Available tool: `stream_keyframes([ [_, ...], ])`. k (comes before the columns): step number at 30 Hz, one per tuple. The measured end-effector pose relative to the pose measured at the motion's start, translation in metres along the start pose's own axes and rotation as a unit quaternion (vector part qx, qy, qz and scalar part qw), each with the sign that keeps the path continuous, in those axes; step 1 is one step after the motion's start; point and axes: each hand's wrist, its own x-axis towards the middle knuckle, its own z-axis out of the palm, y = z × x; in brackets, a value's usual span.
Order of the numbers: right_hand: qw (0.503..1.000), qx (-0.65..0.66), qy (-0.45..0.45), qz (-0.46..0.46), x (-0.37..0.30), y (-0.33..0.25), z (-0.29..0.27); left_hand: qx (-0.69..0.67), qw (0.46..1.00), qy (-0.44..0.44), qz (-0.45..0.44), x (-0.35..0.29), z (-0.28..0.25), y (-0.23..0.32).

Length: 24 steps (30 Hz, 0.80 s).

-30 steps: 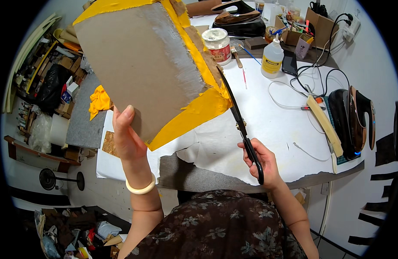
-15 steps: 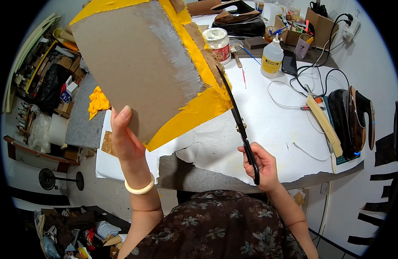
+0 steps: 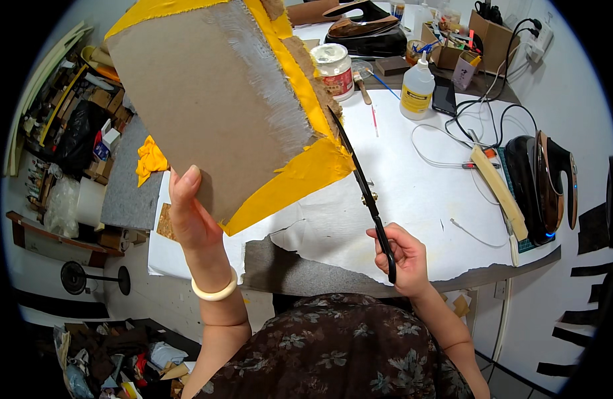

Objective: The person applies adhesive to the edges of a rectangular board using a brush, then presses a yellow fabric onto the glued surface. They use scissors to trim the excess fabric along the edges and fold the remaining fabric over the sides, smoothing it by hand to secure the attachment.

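Note:
My left hand [image 3: 193, 206] grips a tilted grey-brown board [image 3: 193, 86] by its lower left edge, thumb on the face and the other fingers hidden behind. Yellow cloth [image 3: 293, 183] is folded over the board's lower, right and top margins. A whitish, glue-like smear [image 3: 266, 83] runs beside the right margin. Frayed brown backing [image 3: 306, 63] sticks out past the yellow there. In my right hand [image 3: 406, 259] is a pair of black scissors [image 3: 367, 193], fingers closed around the handle. Their long blades lie along the board's lower right corner; whether they are parted is hard to see.
White paper with a torn front edge [image 3: 346, 239] covers the table. Beyond it stand a white tub [image 3: 334, 66], a brush [image 3: 363, 90], a squeeze bottle [image 3: 418, 90] and an iron [image 3: 366, 33]. Another iron [image 3: 536, 193] and cables are at right. Yellow cloth scrap [image 3: 151, 159] lies left.
The scissors have shifted slightly left, their tip a little lower beside the board's right edge. The board has barely moved, and my left hand keeps the same hold.

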Motion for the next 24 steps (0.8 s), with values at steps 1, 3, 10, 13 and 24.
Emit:
stream_keyframes([
  [1, 1.000, 0.004, 0.003, 0.006, 0.000, 0.000, 0.000, -0.011, 1.000, -0.010, -0.009, 0.000, 0.000, 0.000],
  [3, 0.999, 0.015, -0.020, -0.024, 0.002, 0.004, -0.004, -0.044, 0.998, -0.034, -0.033, -0.001, 0.004, 0.002],
  [10, 0.999, 0.045, -0.015, 0.001, 0.005, -0.004, -0.004, -0.001, 0.996, -0.067, -0.057, -0.007, 0.014, -0.003],
  [13, 0.999, 0.050, -0.013, 0.005, 0.006, -0.007, -0.004, 0.029, 0.995, -0.069, -0.069, -0.014, 0.025, -0.003],
  [24, 0.998, 0.057, 0.011, -0.035, 0.004, 0.000, 0.000, 0.026, 0.994, -0.060, -0.084, -0.018, 0.028, -0.014],
])
